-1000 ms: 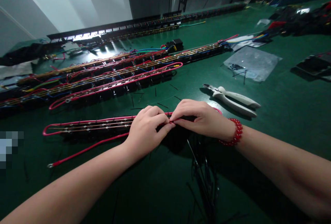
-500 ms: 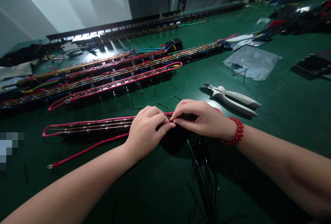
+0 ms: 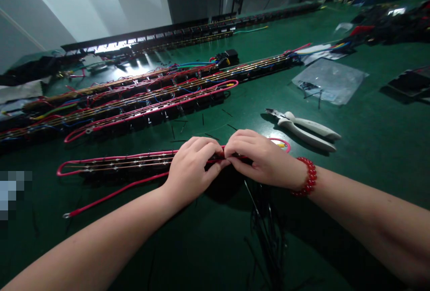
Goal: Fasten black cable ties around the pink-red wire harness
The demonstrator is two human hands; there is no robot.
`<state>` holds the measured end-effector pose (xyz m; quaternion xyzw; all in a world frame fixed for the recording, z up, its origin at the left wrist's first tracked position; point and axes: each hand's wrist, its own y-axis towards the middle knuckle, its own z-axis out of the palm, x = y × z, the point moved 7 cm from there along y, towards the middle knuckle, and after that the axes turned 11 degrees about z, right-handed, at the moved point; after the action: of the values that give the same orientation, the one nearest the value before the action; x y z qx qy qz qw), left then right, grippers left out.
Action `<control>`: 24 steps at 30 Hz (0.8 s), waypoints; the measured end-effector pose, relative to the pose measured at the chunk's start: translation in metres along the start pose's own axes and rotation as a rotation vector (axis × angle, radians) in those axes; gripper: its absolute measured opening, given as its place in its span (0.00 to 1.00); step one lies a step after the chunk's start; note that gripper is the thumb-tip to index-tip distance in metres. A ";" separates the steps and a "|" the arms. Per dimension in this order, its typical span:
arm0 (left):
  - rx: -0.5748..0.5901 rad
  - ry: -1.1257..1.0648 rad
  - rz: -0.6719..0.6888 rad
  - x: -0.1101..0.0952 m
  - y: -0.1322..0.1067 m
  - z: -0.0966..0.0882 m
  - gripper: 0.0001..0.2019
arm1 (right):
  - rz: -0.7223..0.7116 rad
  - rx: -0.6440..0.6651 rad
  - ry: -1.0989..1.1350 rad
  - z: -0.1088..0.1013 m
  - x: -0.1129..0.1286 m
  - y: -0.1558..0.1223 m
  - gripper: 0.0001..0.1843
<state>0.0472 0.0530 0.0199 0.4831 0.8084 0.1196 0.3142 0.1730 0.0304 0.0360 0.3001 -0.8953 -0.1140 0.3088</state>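
Observation:
A long black socket strip with red wires (image 3: 117,165) lies across the green table (image 3: 369,130) in front of me. My left hand (image 3: 193,168) and my right hand (image 3: 260,156) meet over its middle, fingers curled and pinching the red wire on the strip. A red bead bracelet (image 3: 305,177) sits on my right wrist. A loose red wire end with a ring lug (image 3: 67,214) trails to the lower left. The strip's right end, a red loop (image 3: 282,142), shows just past my right hand.
White-handled cutters (image 3: 302,127) lie right of my hands. A bundle of black cable ties (image 3: 265,228) lies near the front edge. Several wired strips (image 3: 151,94) lie in rows behind. A clear plastic bag (image 3: 327,80) sits at the right, dark parts beyond it.
Both hands stay on the strip's middle. My right hand has shifted slightly right and toward me, uncovering the red loop at the strip's end.

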 end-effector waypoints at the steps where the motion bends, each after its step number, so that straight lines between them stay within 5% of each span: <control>1: 0.013 -0.003 0.002 0.000 0.000 0.001 0.04 | -0.010 -0.009 -0.023 0.000 0.002 -0.001 0.05; 24: 0.042 -0.026 0.035 0.001 -0.001 0.004 0.04 | -0.118 -0.059 -0.042 -0.005 0.024 -0.005 0.07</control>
<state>0.0484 0.0526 0.0163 0.5050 0.7981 0.1017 0.3125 0.1636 0.0120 0.0501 0.3407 -0.8785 -0.1649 0.2914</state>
